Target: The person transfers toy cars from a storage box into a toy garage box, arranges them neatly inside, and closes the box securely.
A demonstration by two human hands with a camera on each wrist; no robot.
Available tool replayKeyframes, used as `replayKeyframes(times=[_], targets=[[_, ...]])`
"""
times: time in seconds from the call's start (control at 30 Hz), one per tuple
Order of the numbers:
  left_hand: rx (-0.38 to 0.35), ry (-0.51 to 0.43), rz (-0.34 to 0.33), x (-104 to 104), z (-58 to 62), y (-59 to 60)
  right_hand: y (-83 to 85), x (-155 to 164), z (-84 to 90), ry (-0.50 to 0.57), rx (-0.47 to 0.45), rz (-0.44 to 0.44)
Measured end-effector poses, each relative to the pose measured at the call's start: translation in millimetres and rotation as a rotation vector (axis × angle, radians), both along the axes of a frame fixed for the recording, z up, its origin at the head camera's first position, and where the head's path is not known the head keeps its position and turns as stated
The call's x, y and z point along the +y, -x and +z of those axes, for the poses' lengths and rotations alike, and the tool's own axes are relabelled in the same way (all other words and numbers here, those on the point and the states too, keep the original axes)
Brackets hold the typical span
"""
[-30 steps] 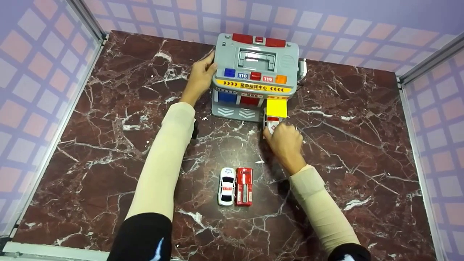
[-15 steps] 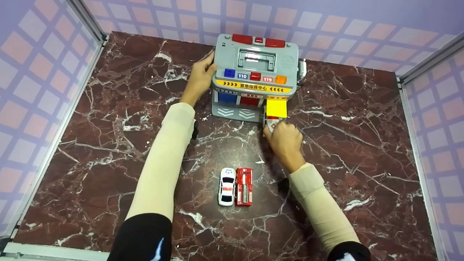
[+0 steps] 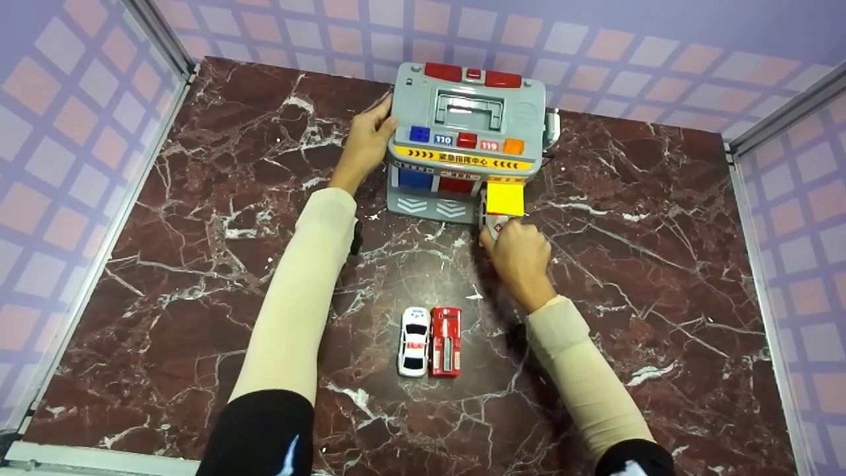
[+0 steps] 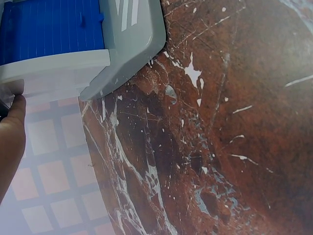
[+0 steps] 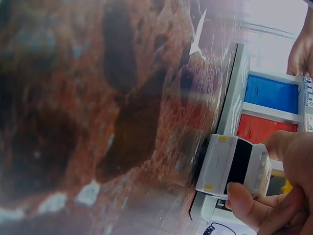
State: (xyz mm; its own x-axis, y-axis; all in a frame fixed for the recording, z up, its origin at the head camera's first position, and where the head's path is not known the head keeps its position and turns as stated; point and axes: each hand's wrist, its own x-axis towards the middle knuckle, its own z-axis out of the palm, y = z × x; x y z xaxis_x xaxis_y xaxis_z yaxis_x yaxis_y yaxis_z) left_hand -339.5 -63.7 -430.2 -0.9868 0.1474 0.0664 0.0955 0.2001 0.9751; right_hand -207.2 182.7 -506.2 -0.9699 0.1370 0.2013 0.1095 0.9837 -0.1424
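Note:
In the head view a grey toy emergency station [image 3: 413,99] stands near the back wall, with blue, red and raised yellow doors. My left hand [image 3: 367,142] holds its left side, thumb against the wall and fingertips hidden towards the back. In the left wrist view, one finger [image 4: 12,122] touches the side wall near an opening. My right hand [image 3: 522,258] pinches the rear of a white toy ambulance [image 5: 222,164] between thumb and fingers. The ambulance's front is under the yellow door [image 3: 505,199], at the station's right bay. Its nose is hidden.
A white toy police car [image 3: 414,340] and a red toy fire truck [image 3: 447,340] lie side by side nearer the person. A white handset-like part [image 3: 552,127] sticks out from the station's right side. Checkered walls [image 3: 809,264] enclose the marble-patterned tabletop [image 3: 198,297].
The ambulance has slid slightly forward under the yellow door, pushed by my right hand, and its red roof light is now covered. My left hand and the two other vehicles stay put.

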Motion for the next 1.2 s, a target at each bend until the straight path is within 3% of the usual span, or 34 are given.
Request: replayKeyframes(times=[0.2, 0.43, 0.77, 1.2], targets=[[0.01, 0.02, -0.007, -1.6, -2.6, 2.0, 3.6, 0.0, -1.3, 0.026, 0.014, 0.001], [0.027, 0.034, 0.02, -2.4, -32.0, 22.0, 5.9, -0.1, -1.4, 0.041, 0.058, 0.003], [0.043, 0.032, 0.019, -3.2, -33.3, 22.4, 7.4, 0.3, -1.2, 0.046, 0.026, -0.003], [-0.011, 0.021, 0.02, -3.5, -31.7, 22.9, 7.3, 2.6, -6.3, 0.075, 0.058, -0.02]])
